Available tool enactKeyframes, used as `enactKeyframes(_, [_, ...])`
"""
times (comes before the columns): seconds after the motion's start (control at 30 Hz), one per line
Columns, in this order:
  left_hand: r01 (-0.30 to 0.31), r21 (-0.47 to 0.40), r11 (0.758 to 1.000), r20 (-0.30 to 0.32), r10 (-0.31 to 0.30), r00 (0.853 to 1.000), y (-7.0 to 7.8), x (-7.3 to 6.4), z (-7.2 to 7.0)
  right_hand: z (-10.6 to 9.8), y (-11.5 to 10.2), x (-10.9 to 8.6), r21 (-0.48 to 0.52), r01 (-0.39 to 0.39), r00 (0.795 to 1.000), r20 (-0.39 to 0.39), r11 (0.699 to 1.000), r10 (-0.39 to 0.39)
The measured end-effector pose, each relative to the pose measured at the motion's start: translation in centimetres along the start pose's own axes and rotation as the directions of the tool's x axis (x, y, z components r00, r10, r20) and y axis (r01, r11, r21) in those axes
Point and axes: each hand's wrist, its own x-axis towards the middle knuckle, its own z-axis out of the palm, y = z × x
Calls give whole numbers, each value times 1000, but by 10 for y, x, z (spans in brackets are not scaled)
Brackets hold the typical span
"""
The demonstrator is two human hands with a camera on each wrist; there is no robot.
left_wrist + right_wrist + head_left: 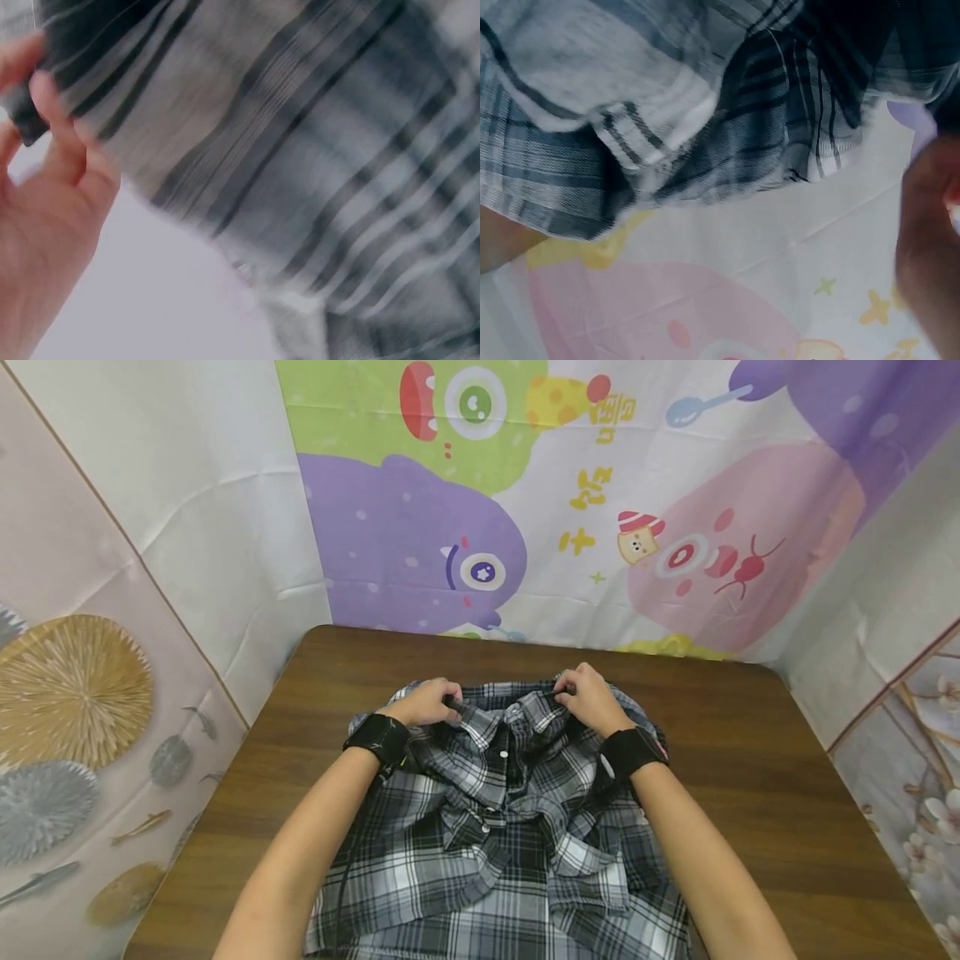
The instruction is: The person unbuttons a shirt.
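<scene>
A black, grey and white plaid shirt [510,860] hangs from both hands over the table, its buttoned front facing me. My left hand [429,702] pinches the collar's left side between thumb and fingers. On the collar's other side, my right hand [588,693] pinches the fabric in the same way. Between them the collar [513,714] is spread, with white buttons below it. In the left wrist view, the left hand [60,180] grips a fold at the cloth's edge. The right hand [934,240] is partly cut off at that view's edge, with shirt fabric [757,120] beside it.
The brown wooden table [750,793] reaches back to a cartoon-print curtain [420,543]. Patterned panels [90,568] stand at both sides. Each wrist wears a black band [381,742].
</scene>
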Motion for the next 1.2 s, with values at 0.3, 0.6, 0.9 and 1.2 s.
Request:
enactKeyframes(0.3, [161, 70, 984, -281, -135, 950, 18, 8, -17, 4, -8, 14, 305, -151, 979, -85, 940, 185])
enactKeyframes(0.6, [287, -8, 958, -344, -272, 899, 42, 36, -13, 11, -25, 32, 196, -226, 970, -42, 954, 239])
enactKeyframes(0.9, [356, -66, 932, -232, -362, 903, 47, 60, 21, 38, -17, 38, 129, -290, 910, 344, 948, 231])
enactKeyframes(1.2, [612, 302, 731, -112, -610, 784, 27, 51, 74, 64, -18, 18, -204, -177, 842, 475, 963, 256])
